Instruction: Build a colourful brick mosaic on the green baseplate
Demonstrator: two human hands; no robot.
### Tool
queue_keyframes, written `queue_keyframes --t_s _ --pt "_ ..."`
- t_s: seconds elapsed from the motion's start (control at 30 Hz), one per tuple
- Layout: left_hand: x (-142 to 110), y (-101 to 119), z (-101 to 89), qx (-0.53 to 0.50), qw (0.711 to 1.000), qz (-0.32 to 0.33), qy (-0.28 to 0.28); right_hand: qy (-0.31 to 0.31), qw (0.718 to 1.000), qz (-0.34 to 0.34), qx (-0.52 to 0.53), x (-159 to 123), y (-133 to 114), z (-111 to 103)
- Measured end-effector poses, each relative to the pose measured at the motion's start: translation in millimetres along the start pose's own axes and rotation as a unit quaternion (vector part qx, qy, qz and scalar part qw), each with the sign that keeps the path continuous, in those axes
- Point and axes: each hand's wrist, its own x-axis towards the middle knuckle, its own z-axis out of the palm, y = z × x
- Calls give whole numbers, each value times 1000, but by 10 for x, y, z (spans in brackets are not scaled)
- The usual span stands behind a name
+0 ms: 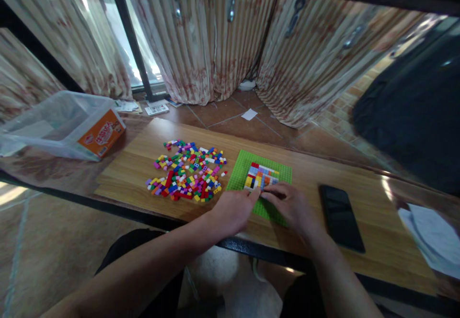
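A green studded baseplate (237, 174) lies on the wooden board, with a block of coloured toy bricks (264, 172) built up near its middle. My left hand (237, 208) rests at the near left side of that build, its index finger stretched out and pressing at the bricks' near edge. Just to the right, my right hand (289, 203) has thumb and fingers brought together at the build's near right corner. Whatever lies between those fingertips is too small to make out. Left of the plate, a spread of loose toy bricks (187, 172) in many colours covers the board.
A black phone (341, 217) lies right of the plate. White papers (434, 236) sit at the far right. At the far left stands a clear plastic bin (68, 126) with an orange label. The wooden board (129, 164) ends at a dark table edge close to my legs.
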Motion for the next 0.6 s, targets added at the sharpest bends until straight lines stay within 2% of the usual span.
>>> queue_keyframes --t_s 0.17,0.33,0.43,0.6 --pt "-5 -244 -152 -67 997 -5 28 89 995 40 11 30 16 -95" --pt "-24 -642 -410 -84 992 -57 79 163 986 24 -32 56 -28 -134" --pt "-66 -865 -511 -31 989 -105 101 183 982 30 -35 53 -41 -145" --pt "-126 -1050 -532 62 981 -167 75 193 980 34 -33 51 -36 -162"
